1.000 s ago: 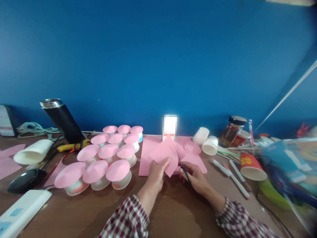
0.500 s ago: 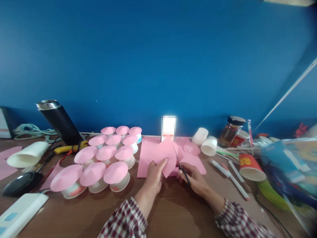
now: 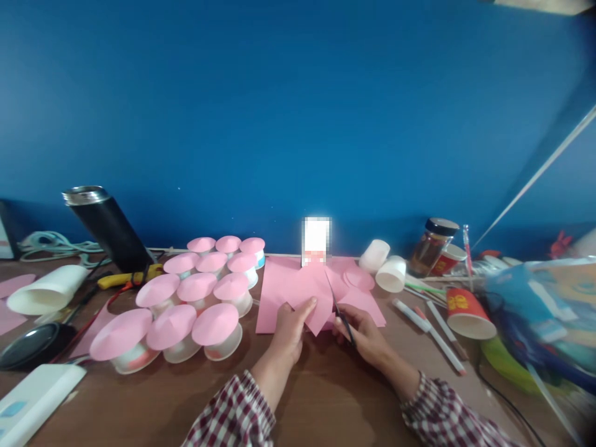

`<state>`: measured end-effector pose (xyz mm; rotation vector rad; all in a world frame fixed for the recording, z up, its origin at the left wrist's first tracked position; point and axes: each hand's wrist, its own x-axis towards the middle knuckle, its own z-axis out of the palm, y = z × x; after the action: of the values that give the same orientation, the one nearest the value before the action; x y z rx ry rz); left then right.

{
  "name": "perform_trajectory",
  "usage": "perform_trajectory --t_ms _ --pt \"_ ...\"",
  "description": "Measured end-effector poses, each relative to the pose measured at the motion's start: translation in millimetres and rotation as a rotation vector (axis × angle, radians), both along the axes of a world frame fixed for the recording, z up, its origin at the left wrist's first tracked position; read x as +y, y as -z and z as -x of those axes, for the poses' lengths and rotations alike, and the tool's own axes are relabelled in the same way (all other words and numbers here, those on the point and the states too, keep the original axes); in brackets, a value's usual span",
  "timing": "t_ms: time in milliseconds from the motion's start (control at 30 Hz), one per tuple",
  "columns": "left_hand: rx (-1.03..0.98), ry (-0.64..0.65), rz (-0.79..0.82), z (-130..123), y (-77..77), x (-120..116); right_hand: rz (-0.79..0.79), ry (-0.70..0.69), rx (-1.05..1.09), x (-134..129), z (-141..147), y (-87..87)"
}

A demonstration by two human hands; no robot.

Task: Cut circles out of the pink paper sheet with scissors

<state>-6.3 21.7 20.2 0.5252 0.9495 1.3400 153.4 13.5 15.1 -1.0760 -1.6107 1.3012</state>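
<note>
My left hand (image 3: pixel 292 329) grips a piece of pink paper (image 3: pixel 310 292) near its lower left edge, thumb on top. In my right hand (image 3: pixel 363 332) is a pair of dark scissors (image 3: pixel 344 323), fingers closed round the handles. The blades point up and away, against the right edge of the held paper. Beneath and behind it lie larger pink sheets (image 3: pixel 271 298). Pink paper circles (image 3: pixel 359 279) rest on the sheets to the right. Left of my hands stand several paper cups (image 3: pixel 223 347) topped with shallow pink paper cones (image 3: pixel 215 324).
A black flask (image 3: pixel 109 233), yellow-handled pliers (image 3: pixel 123 280) and a white power strip (image 3: pixel 40 397) are on the left. Rightward are white cups (image 3: pixel 391 274), markers (image 3: pixel 442 344), a lidded jar (image 3: pixel 431 248), a red cup (image 3: pixel 468 313) and a blue plastic bag (image 3: pixel 526 304).
The view has shifted slightly, so most things appear a little further left. Both hands keep nearly the same pose, still holding the paper and scissors.
</note>
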Motion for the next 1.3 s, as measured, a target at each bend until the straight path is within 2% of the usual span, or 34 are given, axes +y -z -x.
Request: perform_trajectory --t_ms 633,767,1067,1300 --pt "0.002 -0.046 0.046 -1.0 0.7 1.9 -0.010 -0.008 0.011 0.7 -0.5 0.2" --pt "0.001 -0.038 -0.001 -1.1 1.4 1.3 -0.011 -0.005 -0.006 0.7 -0.1 -1.4" --pt "0.013 -0.017 0.000 -0.5 -5.2 -1.2 0.004 0.003 -0.009 0.1 -0.3 0.3" --pt "0.011 -0.066 0.023 -1.6 -2.2 0.4 0.000 -0.010 0.007 0.1 0.1 0.9"
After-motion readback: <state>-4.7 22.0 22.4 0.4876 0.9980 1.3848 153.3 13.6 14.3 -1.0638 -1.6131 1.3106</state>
